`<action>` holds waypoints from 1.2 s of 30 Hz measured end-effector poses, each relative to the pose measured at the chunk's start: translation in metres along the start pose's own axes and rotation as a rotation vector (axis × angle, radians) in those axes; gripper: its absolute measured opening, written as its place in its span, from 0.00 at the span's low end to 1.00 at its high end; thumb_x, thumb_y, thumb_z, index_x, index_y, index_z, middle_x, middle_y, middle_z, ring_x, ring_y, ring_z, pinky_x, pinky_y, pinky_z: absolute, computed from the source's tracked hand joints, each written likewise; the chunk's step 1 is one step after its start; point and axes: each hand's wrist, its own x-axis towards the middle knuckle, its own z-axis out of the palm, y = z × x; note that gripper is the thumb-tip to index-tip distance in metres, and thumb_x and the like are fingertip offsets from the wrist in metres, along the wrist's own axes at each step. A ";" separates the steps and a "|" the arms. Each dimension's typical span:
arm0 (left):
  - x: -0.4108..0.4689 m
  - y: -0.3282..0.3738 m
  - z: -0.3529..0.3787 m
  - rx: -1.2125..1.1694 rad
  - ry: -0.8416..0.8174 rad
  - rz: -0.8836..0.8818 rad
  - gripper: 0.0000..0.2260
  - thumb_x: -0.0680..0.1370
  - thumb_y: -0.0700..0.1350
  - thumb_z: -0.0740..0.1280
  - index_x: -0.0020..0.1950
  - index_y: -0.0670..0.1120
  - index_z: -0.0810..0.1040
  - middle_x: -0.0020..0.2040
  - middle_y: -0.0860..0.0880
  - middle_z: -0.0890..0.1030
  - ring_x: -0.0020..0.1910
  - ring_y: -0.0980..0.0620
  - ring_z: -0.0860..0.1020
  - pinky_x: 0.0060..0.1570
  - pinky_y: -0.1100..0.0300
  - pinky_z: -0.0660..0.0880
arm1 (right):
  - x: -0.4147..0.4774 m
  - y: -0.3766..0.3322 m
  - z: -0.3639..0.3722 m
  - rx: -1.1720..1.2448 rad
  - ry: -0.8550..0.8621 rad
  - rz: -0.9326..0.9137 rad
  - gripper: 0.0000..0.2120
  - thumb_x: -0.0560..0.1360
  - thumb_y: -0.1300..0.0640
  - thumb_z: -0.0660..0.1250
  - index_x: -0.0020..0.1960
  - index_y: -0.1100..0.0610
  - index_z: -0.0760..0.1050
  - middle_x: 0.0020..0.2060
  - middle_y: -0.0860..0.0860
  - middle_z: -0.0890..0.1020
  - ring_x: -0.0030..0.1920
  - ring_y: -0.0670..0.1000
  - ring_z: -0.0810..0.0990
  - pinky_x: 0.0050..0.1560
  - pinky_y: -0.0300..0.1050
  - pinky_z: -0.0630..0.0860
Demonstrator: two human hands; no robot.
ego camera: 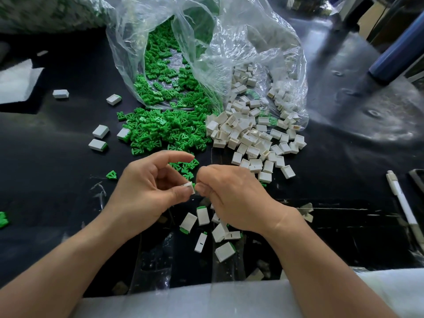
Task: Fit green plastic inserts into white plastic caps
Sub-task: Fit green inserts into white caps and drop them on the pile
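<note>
My left hand (146,189) pinches a white cap (189,187) between thumb and fingers, just above the table's near part. My right hand (231,198) is curled tight against the cap's right side; a sliver of green shows at its fingertips (194,185), most of the insert hidden. Beyond my hands lies a heap of green inserts (160,131) spilling from a clear bag, with a heap of white caps (252,138) to its right. Several finished caps with green ends (203,215) lie under and just behind my right wrist.
The clear plastic bags (206,53) stand open at the back centre. Assembled caps (98,138) lie scattered at the left. A white pen (401,200) rests at the right edge, white foam sheet (16,81) at the far left, and a dark blue cylinder (397,53) at the back right.
</note>
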 end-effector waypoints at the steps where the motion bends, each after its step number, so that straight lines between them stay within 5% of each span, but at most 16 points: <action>1: -0.001 -0.001 0.000 0.039 -0.010 0.012 0.22 0.65 0.31 0.73 0.51 0.53 0.78 0.33 0.49 0.82 0.30 0.57 0.79 0.31 0.69 0.74 | 0.000 -0.001 0.001 -0.039 -0.010 -0.013 0.04 0.78 0.61 0.57 0.45 0.57 0.68 0.37 0.48 0.68 0.38 0.50 0.66 0.35 0.44 0.55; 5: -0.002 0.000 0.000 0.081 -0.030 0.031 0.24 0.65 0.30 0.73 0.52 0.54 0.78 0.33 0.50 0.82 0.28 0.58 0.78 0.28 0.68 0.74 | 0.000 -0.002 0.005 -0.047 -0.002 -0.062 0.03 0.77 0.64 0.58 0.45 0.60 0.70 0.37 0.50 0.69 0.38 0.54 0.70 0.36 0.49 0.63; 9: 0.002 0.003 0.000 -0.175 0.015 0.014 0.21 0.60 0.44 0.73 0.53 0.51 0.78 0.33 0.47 0.83 0.31 0.53 0.81 0.28 0.66 0.75 | -0.001 0.001 0.003 0.410 0.224 0.005 0.11 0.77 0.57 0.59 0.38 0.62 0.72 0.31 0.51 0.73 0.33 0.53 0.72 0.33 0.51 0.69; 11: 0.005 0.003 0.003 -0.267 0.031 0.005 0.21 0.60 0.44 0.72 0.53 0.50 0.78 0.33 0.48 0.83 0.32 0.54 0.81 0.30 0.66 0.76 | -0.001 0.003 0.002 0.662 0.262 0.110 0.17 0.77 0.47 0.57 0.35 0.56 0.72 0.28 0.45 0.74 0.30 0.46 0.73 0.29 0.44 0.70; 14: 0.007 0.001 0.005 -0.304 0.053 0.011 0.19 0.61 0.42 0.72 0.51 0.49 0.79 0.34 0.51 0.83 0.34 0.58 0.81 0.35 0.68 0.76 | 0.001 0.004 0.001 1.030 0.184 0.300 0.24 0.71 0.38 0.51 0.37 0.56 0.75 0.28 0.46 0.77 0.29 0.43 0.74 0.28 0.32 0.68; 17: 0.007 0.000 0.004 -0.336 0.054 0.027 0.18 0.61 0.43 0.72 0.50 0.50 0.80 0.36 0.50 0.83 0.40 0.56 0.82 0.40 0.67 0.77 | 0.003 0.001 0.002 1.230 0.028 0.322 0.26 0.69 0.37 0.51 0.41 0.58 0.76 0.32 0.50 0.79 0.30 0.45 0.75 0.27 0.34 0.68; 23: 0.004 0.002 0.006 -0.371 0.018 0.031 0.16 0.61 0.44 0.73 0.48 0.53 0.83 0.37 0.47 0.83 0.31 0.49 0.77 0.32 0.63 0.77 | 0.005 -0.008 0.001 1.551 -0.202 0.349 0.25 0.68 0.39 0.52 0.41 0.60 0.72 0.30 0.54 0.77 0.28 0.47 0.73 0.24 0.33 0.65; 32: 0.003 0.004 0.009 -0.289 0.022 0.060 0.18 0.64 0.38 0.69 0.53 0.46 0.77 0.34 0.48 0.82 0.27 0.52 0.79 0.30 0.63 0.77 | 0.007 -0.012 0.013 1.392 -0.028 0.404 0.23 0.78 0.42 0.51 0.36 0.56 0.72 0.23 0.45 0.74 0.24 0.43 0.68 0.23 0.32 0.63; 36: 0.004 0.005 0.010 -0.302 0.036 0.062 0.17 0.64 0.38 0.69 0.53 0.47 0.77 0.35 0.49 0.83 0.28 0.53 0.79 0.30 0.63 0.77 | 0.006 -0.011 0.010 1.454 -0.046 0.376 0.23 0.73 0.39 0.53 0.36 0.57 0.73 0.25 0.48 0.75 0.25 0.45 0.70 0.24 0.33 0.63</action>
